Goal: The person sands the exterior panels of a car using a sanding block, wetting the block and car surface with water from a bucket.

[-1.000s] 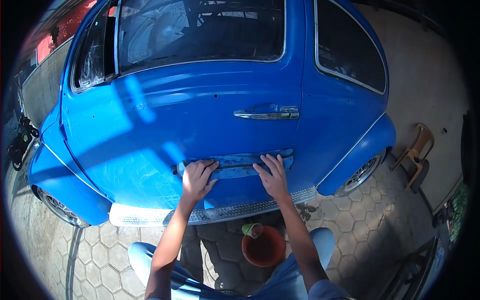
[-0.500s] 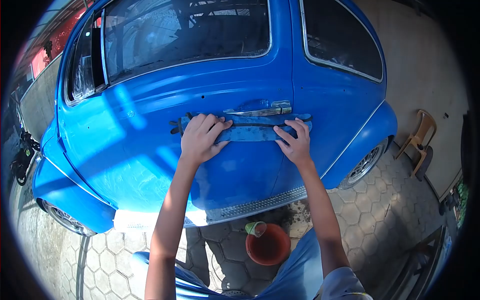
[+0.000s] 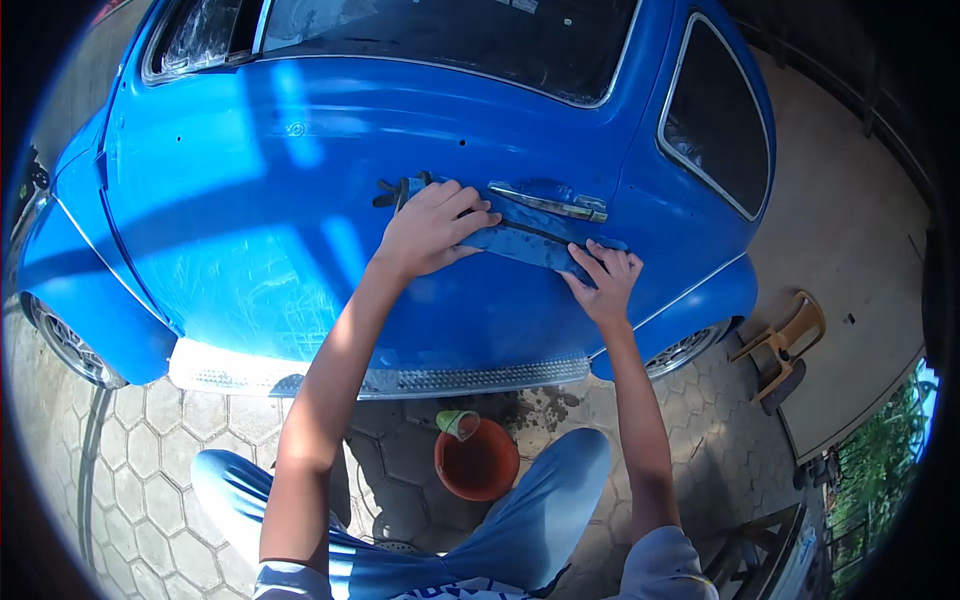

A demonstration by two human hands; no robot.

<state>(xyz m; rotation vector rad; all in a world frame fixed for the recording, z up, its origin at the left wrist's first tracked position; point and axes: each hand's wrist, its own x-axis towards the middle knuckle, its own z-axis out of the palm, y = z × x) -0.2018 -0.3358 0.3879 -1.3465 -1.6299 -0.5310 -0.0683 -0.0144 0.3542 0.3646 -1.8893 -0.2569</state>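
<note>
A long, narrow sanding block (image 3: 525, 238), blue-grey with a dark strip along it, lies against the blue car door (image 3: 250, 230). It slopes down to the right, just under the chrome door handle (image 3: 550, 201). My left hand (image 3: 432, 230) is closed over its left end, fingers on top and thumb along the lower edge. Dark stubby ends stick out past that hand. At the other end my right hand (image 3: 604, 280) grips it with bent fingers and thumb. Pale scuff marks show on the door's lower left.
Below the door runs a ribbed metal running board (image 3: 450, 380). An orange-red bucket (image 3: 478, 465) with a green cup (image 3: 456, 424) at its rim stands between my knees on hexagonal pavers (image 3: 180, 490). A brown plastic chair (image 3: 790, 335) is at the right, near a wall.
The sanding block has gone from nearly level to tilted, its right end lower, with both hands still on it. My view has shifted, and the car appears higher and rotated.
</note>
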